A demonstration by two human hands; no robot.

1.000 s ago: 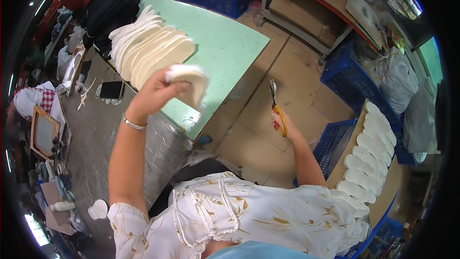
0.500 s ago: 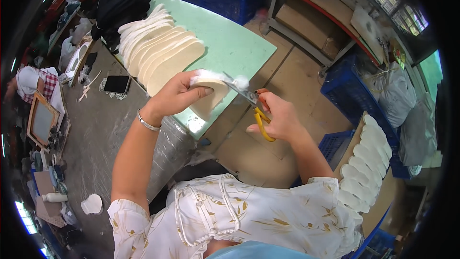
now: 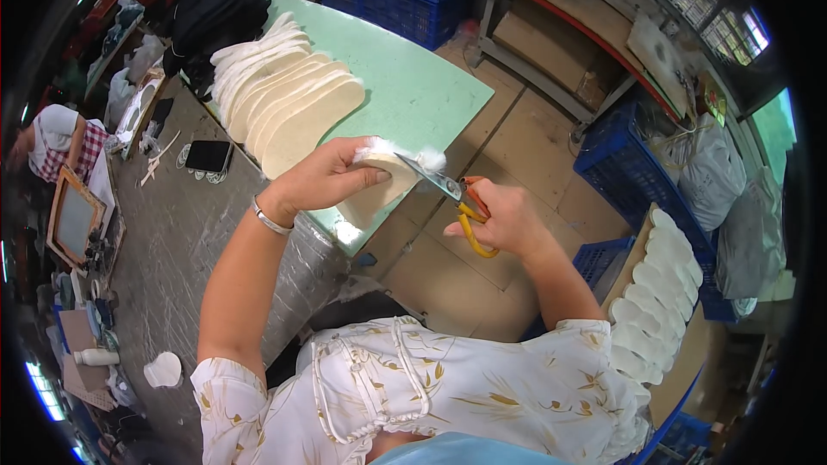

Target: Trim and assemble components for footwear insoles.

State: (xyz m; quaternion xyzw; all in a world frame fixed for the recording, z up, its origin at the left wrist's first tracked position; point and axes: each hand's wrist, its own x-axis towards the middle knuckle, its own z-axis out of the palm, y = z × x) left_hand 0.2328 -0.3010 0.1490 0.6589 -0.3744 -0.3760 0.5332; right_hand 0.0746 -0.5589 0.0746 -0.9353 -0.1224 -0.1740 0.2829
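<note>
My left hand (image 3: 332,176) grips a cream insole (image 3: 379,195) with white fluff along its far edge, thumb on top and fingers underneath. My right hand (image 3: 501,217) is closed round the yellow and orange handles of a pair of scissors (image 3: 448,188). Their blades reach up and left to the fluffy edge, where a white tuft (image 3: 431,159) stands out beside them. Just beyond my left hand, a fanned row of similar insoles (image 3: 297,112) lies on the pale green tabletop (image 3: 413,77).
A phone (image 3: 208,155) with a coiled white cord lies on the grey table (image 3: 172,258) at left. Dark cloth (image 3: 224,17) is piled behind the insoles. At right are a blue crate (image 3: 616,151) and a board of overlapping white pads (image 3: 655,293). Another person (image 3: 65,142) is at far left.
The scissor blades have shifted slightly down and now lie closer along the insole's fluffy edge. My left hand and the insole have moved a little down and right.
</note>
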